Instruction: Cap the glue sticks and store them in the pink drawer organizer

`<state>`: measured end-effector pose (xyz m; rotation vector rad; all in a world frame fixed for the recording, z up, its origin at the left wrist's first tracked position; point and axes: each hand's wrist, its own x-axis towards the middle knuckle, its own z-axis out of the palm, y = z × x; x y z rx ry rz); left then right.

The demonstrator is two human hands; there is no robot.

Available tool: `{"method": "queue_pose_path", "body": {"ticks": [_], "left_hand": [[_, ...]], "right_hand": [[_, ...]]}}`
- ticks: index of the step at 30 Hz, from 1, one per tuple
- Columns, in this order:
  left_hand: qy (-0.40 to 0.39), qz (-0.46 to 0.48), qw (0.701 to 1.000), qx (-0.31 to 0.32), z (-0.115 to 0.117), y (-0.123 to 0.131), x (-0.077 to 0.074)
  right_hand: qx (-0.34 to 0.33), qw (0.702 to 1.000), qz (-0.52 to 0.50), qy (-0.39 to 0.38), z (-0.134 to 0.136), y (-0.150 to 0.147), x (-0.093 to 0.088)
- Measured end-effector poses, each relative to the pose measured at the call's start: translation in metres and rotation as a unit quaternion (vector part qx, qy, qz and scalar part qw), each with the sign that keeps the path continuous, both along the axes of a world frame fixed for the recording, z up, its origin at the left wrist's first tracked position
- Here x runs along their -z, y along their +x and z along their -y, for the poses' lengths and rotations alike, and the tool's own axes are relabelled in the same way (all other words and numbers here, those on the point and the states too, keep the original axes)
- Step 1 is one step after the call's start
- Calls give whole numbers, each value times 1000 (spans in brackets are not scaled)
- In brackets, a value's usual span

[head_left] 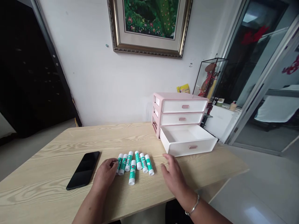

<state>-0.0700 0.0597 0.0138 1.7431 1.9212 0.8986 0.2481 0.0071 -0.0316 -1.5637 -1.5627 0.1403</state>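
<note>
Several green-and-white glue sticks [135, 164] lie side by side on the wooden table [58, 149]. My left hand [105, 175] rests on the table just left of them, fingers curled, fingertips touching the leftmost stick. My right hand [173, 177] hovers to the right of the sticks, fingers stretched out and apart, holding nothing. Behind it stands a pink-and-white three-drawer organiser [179, 109] with its bottom drawer [187, 141] pulled out and empty.
A black phone [83, 170] lies face up left of my left hand. The table's right edge runs close to the open drawer. A glass display case [210, 77] and a white cabinet [219, 121] stand behind, by a glass door.
</note>
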Motion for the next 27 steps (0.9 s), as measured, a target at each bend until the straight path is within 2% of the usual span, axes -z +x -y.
{"method": "queue_pose_path", "body": {"ticks": [2,5,8,13,23,27], "left_hand": [[1,2,1000,-2,-1,-2,3],[-2,3,1000,-4,-2,-4,7],[1,8,1000,-1,-3,-5,11],[11,20,1000,6,-3,-5,12],[14,36,999,10,-5,-6,16],[8,46,999,7,-7,-7,18]], "right_hand": [[64,997,-36,30,-4,27,4],[143,988,-52,41,-15,59,-4],[176,983,-36,36,-29,74,-15],[149,988,-2,29,-53,75,-24],[85,996,-12,-4,-116,83,-40],[66,997,-16,-27,-128,83,-46]]}}
